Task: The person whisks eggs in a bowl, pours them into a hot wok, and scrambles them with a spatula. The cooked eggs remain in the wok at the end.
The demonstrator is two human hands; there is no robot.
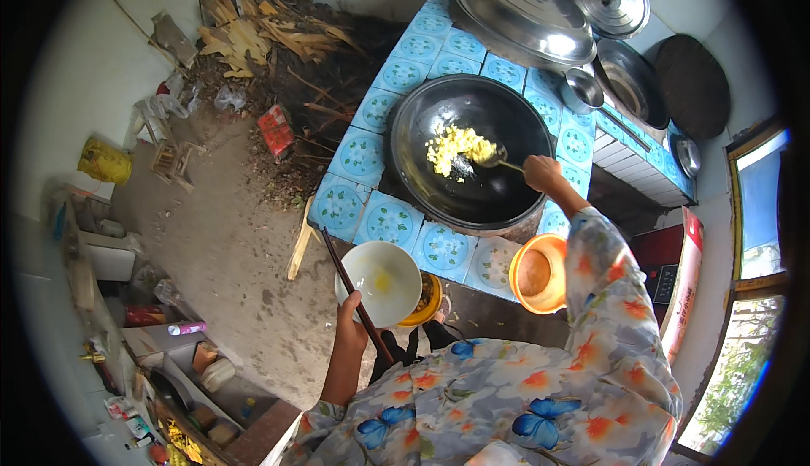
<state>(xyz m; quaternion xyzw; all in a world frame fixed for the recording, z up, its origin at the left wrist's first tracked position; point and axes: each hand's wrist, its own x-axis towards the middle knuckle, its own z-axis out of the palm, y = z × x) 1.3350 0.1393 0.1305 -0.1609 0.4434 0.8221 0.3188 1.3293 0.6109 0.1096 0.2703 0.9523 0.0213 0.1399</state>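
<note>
A large black wok [417, 168] is set into the blue-tiled stove top. Yellow scrambled egg [450, 146] lies in it, left of centre. My right hand [542, 173] grips a metal ladle [504, 163] by its handle; the ladle's bowl touches the right end of the egg. Over the floor by the stove's front edge, my left hand [352, 325] holds a white bowl [380, 276] by its rim, along with dark chopsticks [347, 279] that cross the bowl's left side. A little yellow liquid shows in the bowl's bottom.
An orange plastic tub [549, 274] stands at the tiled counter's near right edge. Below the white bowl is a yellow container [432, 301] on the floor side. A domed metal lid [525, 16], a metal dipper [581, 90] and a second wok [633, 86] are beyond. Split firewood [240, 35] lies back left.
</note>
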